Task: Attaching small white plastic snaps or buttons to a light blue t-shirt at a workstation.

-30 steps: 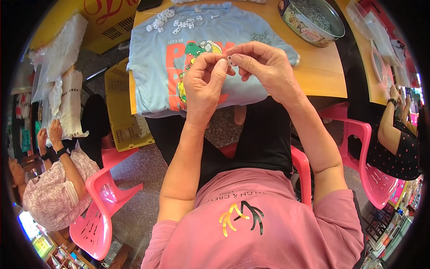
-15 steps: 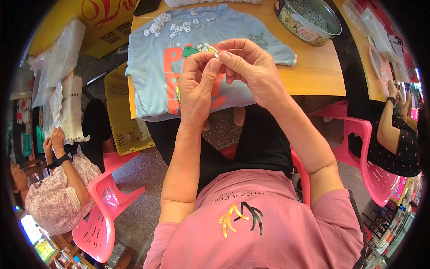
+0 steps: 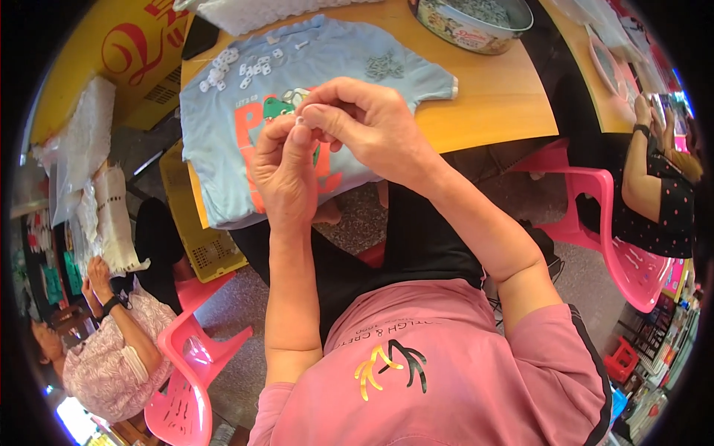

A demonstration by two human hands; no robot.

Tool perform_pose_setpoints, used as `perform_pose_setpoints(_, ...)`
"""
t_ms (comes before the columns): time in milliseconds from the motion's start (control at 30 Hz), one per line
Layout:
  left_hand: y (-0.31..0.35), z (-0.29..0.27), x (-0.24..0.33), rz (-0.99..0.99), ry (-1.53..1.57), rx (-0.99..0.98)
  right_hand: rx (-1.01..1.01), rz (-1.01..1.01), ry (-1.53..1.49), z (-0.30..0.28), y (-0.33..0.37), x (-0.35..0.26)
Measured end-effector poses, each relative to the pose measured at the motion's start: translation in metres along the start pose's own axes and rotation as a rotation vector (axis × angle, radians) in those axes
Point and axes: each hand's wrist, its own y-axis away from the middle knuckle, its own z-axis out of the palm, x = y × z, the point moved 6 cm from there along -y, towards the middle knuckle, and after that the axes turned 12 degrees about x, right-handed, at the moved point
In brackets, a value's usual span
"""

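My left hand (image 3: 285,171) and my right hand (image 3: 372,130) meet fingertip to fingertip above a light blue T-shirt (image 3: 212,149) spread on the table. Thumbs and forefingers of both pinch a tiny white piece (image 3: 300,120); fingers cover most of it, so its shape does not show. Beyond my hands, several small white plastic pieces with dark holes (image 3: 256,68) lie loosely grouped on the shirt. A lone white piece (image 3: 302,44) rests apart from them. To their right is a small heap of thin grey metal pieces (image 3: 384,65), like nails or screws.
A round printed tin (image 3: 476,33) of grey metal pieces stands on the wooden table (image 3: 506,97) at the far right. White bubble wrap (image 3: 245,13) and a dark flat object (image 3: 201,37) lie at the back. People sit on both sides, near pink chairs (image 3: 182,394) and a yellow crate (image 3: 208,253).
The whole view has shifted, so the table sits further left. My joined hands have come slightly left and nearer over the shirt, still pinching the tiny white piece.
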Motion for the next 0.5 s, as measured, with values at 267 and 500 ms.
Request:
perform_pose_setpoints(267, -0.003, -0.014, -0.008, -0.042, -0.030, 0.078, 0.142, -0.668, 0.441, 0.006, 0.001, -0.022)
perform_pose_setpoints(500, 0.000, -0.007, -0.003, 0.003, -0.050, -0.001, 0.204, -0.637, 0.488, -0.042, -0.020, -0.026)
